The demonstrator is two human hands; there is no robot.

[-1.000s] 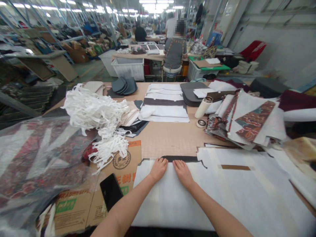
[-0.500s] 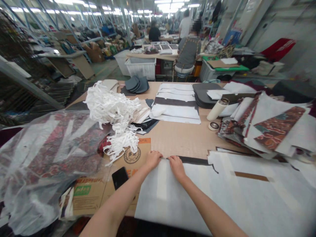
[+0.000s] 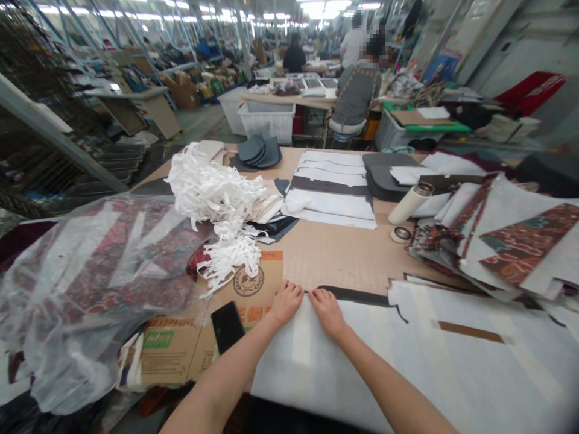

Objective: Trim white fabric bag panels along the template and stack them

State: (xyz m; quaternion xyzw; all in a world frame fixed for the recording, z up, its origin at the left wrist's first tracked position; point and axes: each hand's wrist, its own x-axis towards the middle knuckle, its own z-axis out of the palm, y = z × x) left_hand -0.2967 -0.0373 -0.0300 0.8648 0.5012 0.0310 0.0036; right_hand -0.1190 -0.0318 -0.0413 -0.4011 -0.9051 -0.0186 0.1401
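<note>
A large white sheet (image 3: 325,367) with a dark edge strip (image 3: 357,295) lies flat along the near side of the table. At its far left edge, my left hand (image 3: 288,302) has its fingers curled down and closed on the border. Right beside it, my right hand (image 3: 326,310) pinches the same edge where the dark strip begins. The fingertips of both hands nearly meet, and the bit of edge under them is hidden. To the right, a brown slot (image 3: 470,331) shows in the white sheet.
A phone (image 3: 227,325) rests on a cardboard sheet (image 3: 266,271) at left, near a pile of white strips (image 3: 212,187) and a plastic-wrapped bundle (image 3: 99,259). A cream flask (image 3: 409,204) leans by stacked patterned pieces (image 3: 534,241) at right. A person (image 3: 355,90) sits beyond the table.
My left hand has shifted along the edge toward my right hand, its fingers now more curled over it. The whole view has swung slightly left.
</note>
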